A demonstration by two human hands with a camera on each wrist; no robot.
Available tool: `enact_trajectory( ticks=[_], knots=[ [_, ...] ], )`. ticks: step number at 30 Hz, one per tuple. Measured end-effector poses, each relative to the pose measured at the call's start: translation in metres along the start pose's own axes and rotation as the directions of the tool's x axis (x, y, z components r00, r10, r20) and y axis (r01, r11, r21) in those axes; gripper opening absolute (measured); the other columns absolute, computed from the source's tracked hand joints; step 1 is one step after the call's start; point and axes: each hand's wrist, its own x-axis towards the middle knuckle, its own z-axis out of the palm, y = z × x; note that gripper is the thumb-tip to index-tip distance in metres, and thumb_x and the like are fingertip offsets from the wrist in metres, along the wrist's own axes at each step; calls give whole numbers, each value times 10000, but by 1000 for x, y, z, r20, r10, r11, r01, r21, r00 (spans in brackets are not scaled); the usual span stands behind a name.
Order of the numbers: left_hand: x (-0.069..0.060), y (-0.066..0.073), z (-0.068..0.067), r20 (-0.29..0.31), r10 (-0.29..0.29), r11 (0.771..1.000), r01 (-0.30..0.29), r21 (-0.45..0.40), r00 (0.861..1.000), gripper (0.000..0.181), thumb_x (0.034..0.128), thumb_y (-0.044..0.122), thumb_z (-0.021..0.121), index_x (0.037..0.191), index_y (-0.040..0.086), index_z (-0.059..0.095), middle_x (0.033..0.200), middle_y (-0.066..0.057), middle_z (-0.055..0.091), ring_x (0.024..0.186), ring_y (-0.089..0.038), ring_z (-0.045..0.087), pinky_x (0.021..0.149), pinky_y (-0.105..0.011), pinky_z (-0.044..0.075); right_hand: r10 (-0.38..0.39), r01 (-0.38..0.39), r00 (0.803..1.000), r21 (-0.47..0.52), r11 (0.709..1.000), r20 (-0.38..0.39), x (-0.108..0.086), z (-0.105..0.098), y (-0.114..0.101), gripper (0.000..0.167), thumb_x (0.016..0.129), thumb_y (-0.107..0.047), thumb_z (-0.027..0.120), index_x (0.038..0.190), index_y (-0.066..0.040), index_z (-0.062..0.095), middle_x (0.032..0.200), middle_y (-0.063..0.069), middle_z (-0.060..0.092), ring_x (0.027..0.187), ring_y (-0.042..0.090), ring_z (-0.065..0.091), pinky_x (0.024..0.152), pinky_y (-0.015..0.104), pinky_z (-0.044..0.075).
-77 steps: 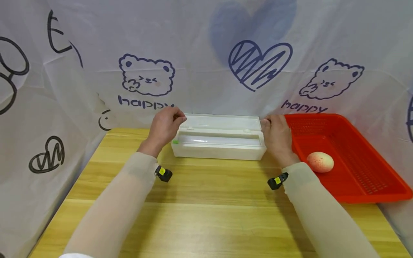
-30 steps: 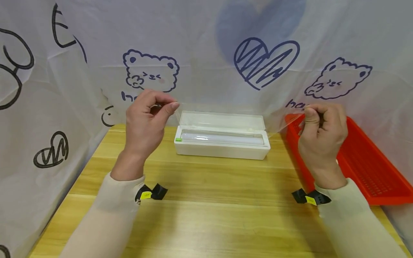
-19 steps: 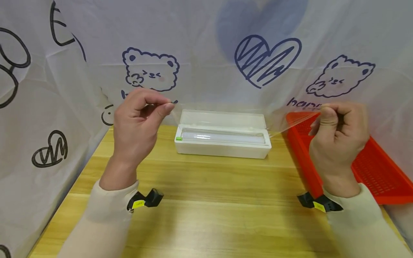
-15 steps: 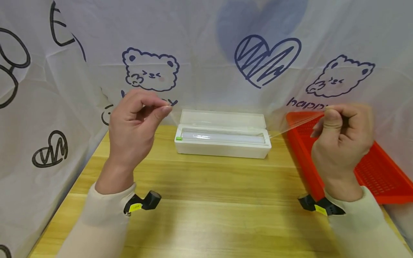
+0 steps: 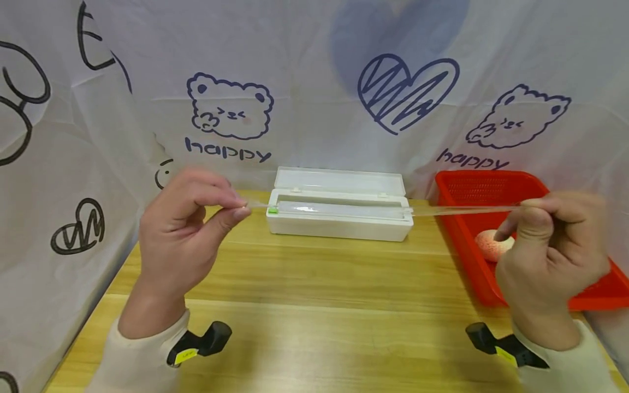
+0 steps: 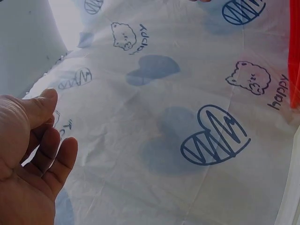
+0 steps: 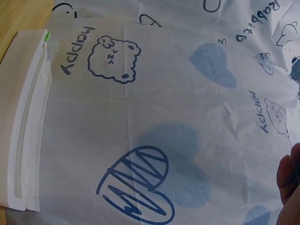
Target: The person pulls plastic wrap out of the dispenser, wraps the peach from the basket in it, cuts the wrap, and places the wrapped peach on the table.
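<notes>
A white cling film box (image 5: 339, 228) stands on the table with its lid raised and a roll inside. Thumb and index finger of my left hand (image 5: 179, 237) pinch one edge of the clear cling film (image 5: 464, 210) off the box's left end. Beyond the right end, my right hand (image 5: 552, 267) pinches the other side. The film runs taut from box to hand, seen almost edge-on. In the left wrist view the left hand (image 6: 35, 154) shows thumb and curled fingers; only part of the right hand (image 7: 290, 185) appears in the right wrist view.
A red plastic basket (image 5: 484, 183) sits at the right, partly behind my right hand. In it lies a peach-like fruit (image 5: 486, 243), pale with pink speckles. A white cloth (image 5: 314, 120) printed with bears and hearts hangs behind the wooden table (image 5: 334, 284).
Both hands first leave the box, rising and spreading apart with the cling film drawn out. Since then they have lowered and come nearer me, and the film has dropped to about the box's height.
</notes>
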Motion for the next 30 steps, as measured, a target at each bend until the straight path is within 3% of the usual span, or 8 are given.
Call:
enact_trajectory(
  ticks=[8, 10, 12, 14, 18, 21, 24, 30],
  knots=[
    [-9, 16, 0, 6, 89, 984, -87, -155, 996, 181, 871, -22, 829, 830, -122, 684, 865, -158, 654, 867, -206, 616, 804, -225, 541, -36, 55, 995, 197, 979, -98, -4, -13, -11, 422, 845, -74, 853, 756, 157, 512, 698, 221, 561, 606, 76, 642, 668, 125, 528],
    [-11, 20, -3, 98, 97, 982, -80, -169, 990, 169, 889, 0, 819, 837, -99, 692, 901, -154, 658, 917, -224, 602, 856, -252, 520, -18, 13, 1000, 290, 957, 15, -2, -22, -16, 363, 869, -27, 828, 775, 164, 534, 724, 207, 566, 656, 105, 633, 697, 134, 525],
    [-12, 23, -9, 222, 101, 981, -60, -185, 970, 142, 916, 19, 798, 862, -72, 704, 949, -144, 662, 972, -234, 578, 903, -279, 483, 20, -118, 971, 409, 905, 236, 2, -36, -20, 267, 905, 42, 767, 814, 189, 564, 781, 192, 577, 722, 143, 591, 688, 136, 468],
    [-13, 26, -16, 361, 86, 981, -16, -191, 929, 110, 944, 45, 776, 901, -34, 713, 987, -125, 662, 1007, -233, 552, 920, -297, 448, 65, -319, 843, 399, 859, 534, 8, -58, -20, 131, 944, 104, 687, 879, 189, 613, 856, 167, 612, 814, 176, 568, 709, 172, 450],
    [-16, 30, -26, 578, 65, 977, 65, -201, 813, 51, 971, 57, 749, 954, 42, 704, 967, -68, 656, 987, -198, 559, 864, -285, 452, 58, -532, 368, 158, 832, 928, 15, -93, -14, 188, 923, 225, 593, 1024, 77, 652, 985, 75, 626, 923, 168, 567, 740, 237, 448],
    [-22, 32, -29, 698, 74, 975, 94, -199, 712, 51, 992, 87, 731, 966, 94, 688, 938, -21, 656, 947, -155, 588, 814, -255, 487, -62, -530, 95, 103, 842, 994, 12, -104, -8, 357, 859, 253, 616, 1061, -41, 632, 985, 18, 602, 926, 118, 592, 714, 235, 473],
    [-31, 33, -31, 793, 59, 978, 123, -167, 606, 40, 1005, 137, 722, 980, 146, 692, 933, 38, 673, 925, -95, 605, 814, -208, 506, -76, -525, -117, 4, 851, 990, 4, -110, -8, 371, 888, 178, 661, 1065, -146, 631, 954, -32, 594, 910, 58, 611, 678, 209, 483],
    [-56, 32, -27, 924, -148, 979, 187, 86, 351, 55, 955, 242, 779, 956, 282, 741, 874, 183, 648, 843, 60, 544, 805, -74, 459, 74, -396, -427, -260, 881, 901, -23, -114, -10, 215, 1027, -121, 669, 1010, -336, 672, 874, -143, 609, 864, -60, 606, 689, 156, 488]
  ],
)
